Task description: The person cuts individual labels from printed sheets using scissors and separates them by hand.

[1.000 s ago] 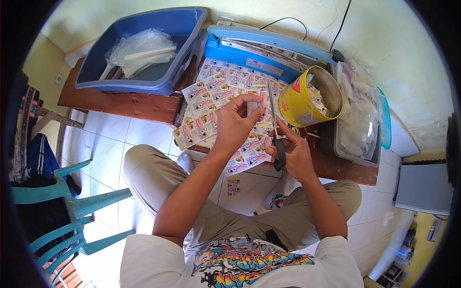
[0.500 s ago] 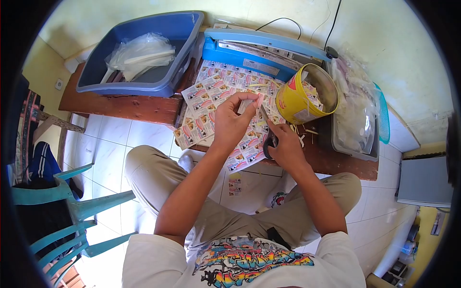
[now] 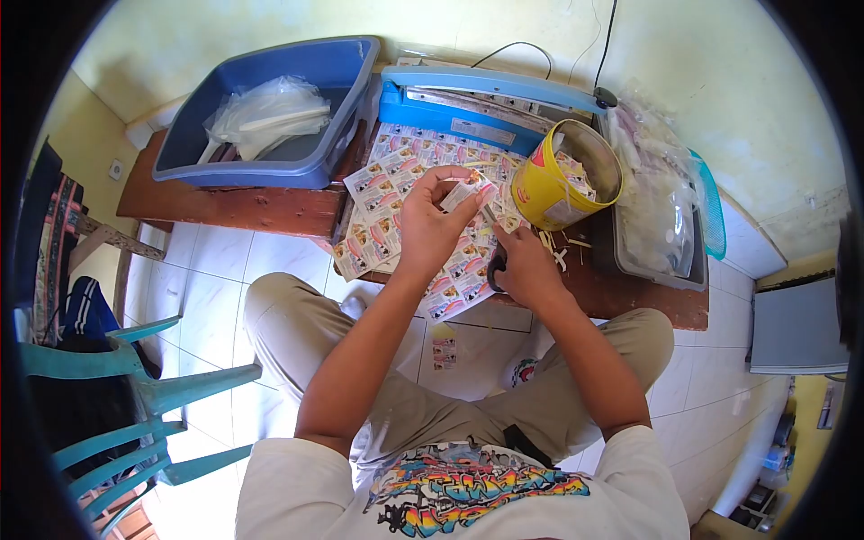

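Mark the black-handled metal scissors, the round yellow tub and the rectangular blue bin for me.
Black-handled metal scissors (image 3: 496, 268), head view: on the black handle.
Round yellow tub (image 3: 543, 191), head view: on the outer wall.
Rectangular blue bin (image 3: 270, 175), head view: on the front rim.

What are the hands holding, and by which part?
Left hand: a small printed paper piece, pinched between thumb and fingers, the exact edge unclear. Right hand: scissors, by the black handle.

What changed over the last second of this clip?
The right hand turned back-up, shifting the scissors it holds lower in view; their blades no longer rise past the paper in the left hand. Each hand still holds its item. Bucket and tub stayed put.
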A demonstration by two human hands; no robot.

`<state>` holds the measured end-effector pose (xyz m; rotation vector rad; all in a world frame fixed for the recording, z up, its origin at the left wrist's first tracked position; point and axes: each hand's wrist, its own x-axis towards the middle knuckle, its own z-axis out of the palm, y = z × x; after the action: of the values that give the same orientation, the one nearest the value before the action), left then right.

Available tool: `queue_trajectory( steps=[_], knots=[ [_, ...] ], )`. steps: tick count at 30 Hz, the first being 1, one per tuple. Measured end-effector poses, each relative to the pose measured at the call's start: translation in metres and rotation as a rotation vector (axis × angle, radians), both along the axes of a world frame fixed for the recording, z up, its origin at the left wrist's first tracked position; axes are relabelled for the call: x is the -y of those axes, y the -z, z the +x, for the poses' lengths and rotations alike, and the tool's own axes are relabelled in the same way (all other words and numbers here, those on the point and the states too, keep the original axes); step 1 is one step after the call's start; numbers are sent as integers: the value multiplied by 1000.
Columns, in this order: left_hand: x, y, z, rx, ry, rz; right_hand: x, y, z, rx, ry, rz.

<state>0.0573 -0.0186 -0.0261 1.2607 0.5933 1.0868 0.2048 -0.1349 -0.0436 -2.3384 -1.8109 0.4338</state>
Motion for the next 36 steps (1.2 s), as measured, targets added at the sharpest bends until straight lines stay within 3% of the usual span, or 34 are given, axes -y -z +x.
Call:
queue_trajectory(
  steps=[15,17,21,23,24,26,30,36],
  knots=[
    [9,-9,2,-62,42,-30,-1,-18,-13,46,29,-62],
    [11,-9,0,-166,55,7,-1,-8,1,-59,-19,189],
    [15,-16,-9,-95,112,-55,1,-50,8,-194,-11,333],
    [16,-23,-15,-224,197,-39,4,-72,5,-815,266,286],
    [18,-26,-17,-227,199,-38,4,-75,6,-818,268,288],
    [21,-31,-19,-255,237,-59,6,-79,13,-1089,232,305],
    [28,-35,-12,-231,211,-35,5,-93,12,-1055,212,257],
    [31,-46,-9,-292,117,42,-3,-93,20,-1228,257,181]
  ],
)
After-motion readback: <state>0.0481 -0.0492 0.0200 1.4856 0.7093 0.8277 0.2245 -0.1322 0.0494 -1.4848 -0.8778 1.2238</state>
